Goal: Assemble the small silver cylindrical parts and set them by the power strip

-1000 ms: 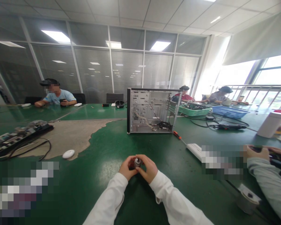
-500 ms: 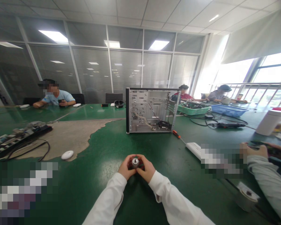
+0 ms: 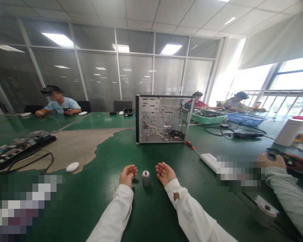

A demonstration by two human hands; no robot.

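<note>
A small silver-grey metal cylinder (image 3: 145, 178) stands upright on the green table (image 3: 111, 148), with a dark spot at its top. To its left is my left hand (image 3: 128, 174), palm turned inward and fingers loosely curved, touching nothing. My right hand (image 3: 166, 173) is on the other side of the cylinder, its fingers spread a little and holding nothing. A gap separates each hand from the metal piece. Beyond them stands an opened computer case (image 3: 164, 119) with loose wires inside.
An orange-handled screwdriver (image 3: 190, 145) and a white power strip (image 3: 209, 160) lie to the right. A person's hands (image 3: 275, 163) work at the right edge. Circuit boards (image 3: 20, 148) and a white oval object (image 3: 72, 166) are on the left. Baskets (image 3: 209, 118) stand farther back.
Both of my hands have let go of the metal cylinder and moved apart, one to each side. The cylinder now stands free between them.
</note>
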